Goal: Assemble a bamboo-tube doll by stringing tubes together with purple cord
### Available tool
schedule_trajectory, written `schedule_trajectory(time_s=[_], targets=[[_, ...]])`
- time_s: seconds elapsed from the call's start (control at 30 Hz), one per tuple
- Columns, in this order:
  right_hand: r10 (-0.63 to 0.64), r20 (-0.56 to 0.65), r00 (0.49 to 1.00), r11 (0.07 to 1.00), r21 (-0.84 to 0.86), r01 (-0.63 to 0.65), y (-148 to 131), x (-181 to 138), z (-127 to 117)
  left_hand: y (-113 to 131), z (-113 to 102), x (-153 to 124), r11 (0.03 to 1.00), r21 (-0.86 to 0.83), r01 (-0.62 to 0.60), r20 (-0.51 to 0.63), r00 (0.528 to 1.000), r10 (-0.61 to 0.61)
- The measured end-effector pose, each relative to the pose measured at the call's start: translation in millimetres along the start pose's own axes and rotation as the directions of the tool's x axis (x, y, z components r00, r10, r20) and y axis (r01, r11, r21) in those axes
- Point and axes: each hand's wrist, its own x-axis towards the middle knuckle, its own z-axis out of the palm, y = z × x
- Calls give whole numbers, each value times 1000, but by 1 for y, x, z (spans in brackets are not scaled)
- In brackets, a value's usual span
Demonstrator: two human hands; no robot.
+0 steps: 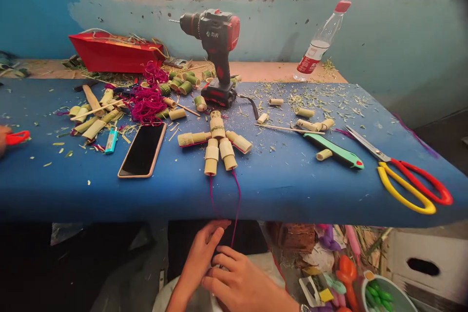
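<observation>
A small figure of bamboo tube pieces [216, 142] lies on the blue table [278, 185], near its front edge. Two magenta strings [237, 200] hang from the figure's legs over the edge, down to my hands. My left hand [202, 255] and my right hand [239, 280] meet below the table, close to my lap. The fingers of both are curled together around the string ends. The exact pinch point is hidden between the hands.
On the table: a phone [142, 150], a lighter [111, 140], a magenta yarn tangle [147, 102], loose bamboo pieces [183, 85], a cordless drill [218, 53], a green knife [334, 150], scissors [409, 180], a bottle [321, 41], a red bag [113, 51]. Another person's hand with a red tool [10, 137] at the left edge.
</observation>
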Motion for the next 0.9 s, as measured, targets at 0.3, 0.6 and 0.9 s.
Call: schedule_trajectory(time_s=[0.3, 0.6, 0.9], targets=[[49, -352, 935, 999, 14, -46, -19, -23, -51, 10, 1, -13, 979, 184, 87, -317, 948, -25], [677, -478, 559, 727, 314, -611, 28, -28, -20, 5, 30, 4, 1000, 12, -6, -371, 929, 10], [743, -317, 589, 663, 466, -586, 35, -10, -5, -15, 63, 0, 965, -207, -164, -414, 908, 66]])
